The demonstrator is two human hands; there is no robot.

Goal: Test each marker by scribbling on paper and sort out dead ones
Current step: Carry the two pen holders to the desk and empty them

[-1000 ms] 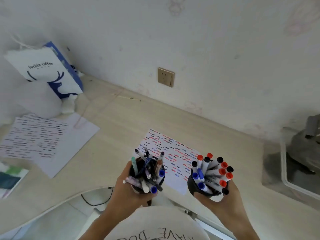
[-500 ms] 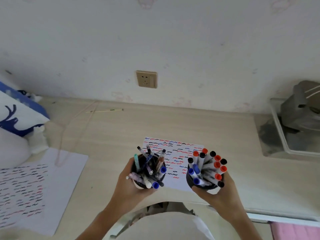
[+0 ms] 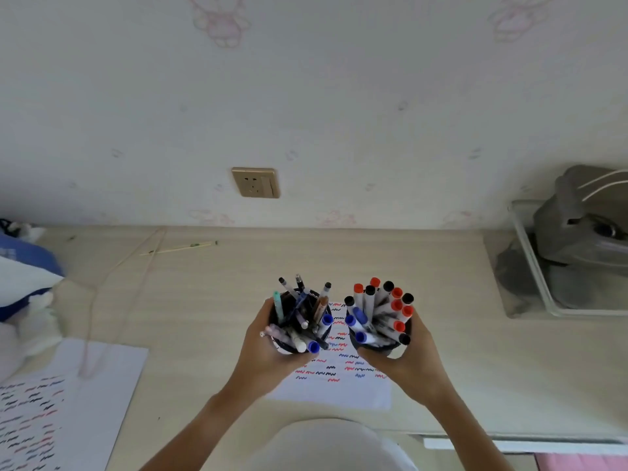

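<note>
Two marker cups held up at lower centre.
Your left hand grips the mixed-pen cup, your right hand the marker cup; set both down beside the scribble sheet on the worktop, then pick one marker.

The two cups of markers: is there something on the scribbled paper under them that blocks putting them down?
Nothing visible blocks it. The left hand and right hand hold the cups above the paper, and its visible part bears only scribbles.
</note>
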